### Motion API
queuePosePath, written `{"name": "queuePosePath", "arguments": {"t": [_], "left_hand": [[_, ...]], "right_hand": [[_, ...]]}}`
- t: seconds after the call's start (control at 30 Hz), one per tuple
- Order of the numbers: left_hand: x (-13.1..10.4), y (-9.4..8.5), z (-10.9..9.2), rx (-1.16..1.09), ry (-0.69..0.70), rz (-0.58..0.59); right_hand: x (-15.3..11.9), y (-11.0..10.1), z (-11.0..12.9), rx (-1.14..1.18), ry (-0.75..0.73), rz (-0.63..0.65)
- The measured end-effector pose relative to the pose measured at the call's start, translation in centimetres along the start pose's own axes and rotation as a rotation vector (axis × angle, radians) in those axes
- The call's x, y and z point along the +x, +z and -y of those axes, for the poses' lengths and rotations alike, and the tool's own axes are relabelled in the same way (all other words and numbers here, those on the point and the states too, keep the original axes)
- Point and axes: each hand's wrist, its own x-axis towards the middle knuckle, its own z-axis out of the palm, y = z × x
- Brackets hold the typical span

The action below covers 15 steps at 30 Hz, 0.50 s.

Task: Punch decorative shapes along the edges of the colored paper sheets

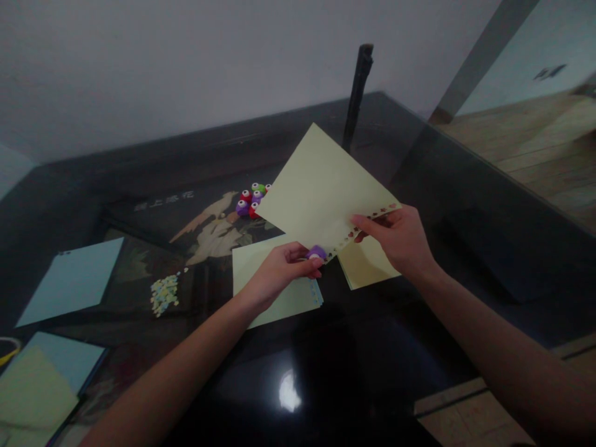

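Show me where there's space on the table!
The table looks bare between the left arm and right arm, nearer than the paper piles, and from the right hand to the table's right edge. It's crowded under the held sheet and leftward, around the blue sheet and paper pieces.

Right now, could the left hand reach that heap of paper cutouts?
Probably yes: nothing covers the heap of paper cutouts, though the left hand would likely need to release the purple craft punch first.

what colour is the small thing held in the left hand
Mostly purple; the small thing shows in the head view.
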Motion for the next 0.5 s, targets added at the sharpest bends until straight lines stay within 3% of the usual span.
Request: {"name": "queuePosePath", "arguments": {"t": [0.5], "left_hand": [[-0.25, 0.38, 0.08, -0.03, -0.008, -0.01]], "right_hand": [[0.03, -0.03, -0.09, -0.022, -0.013, 0.007]]}}
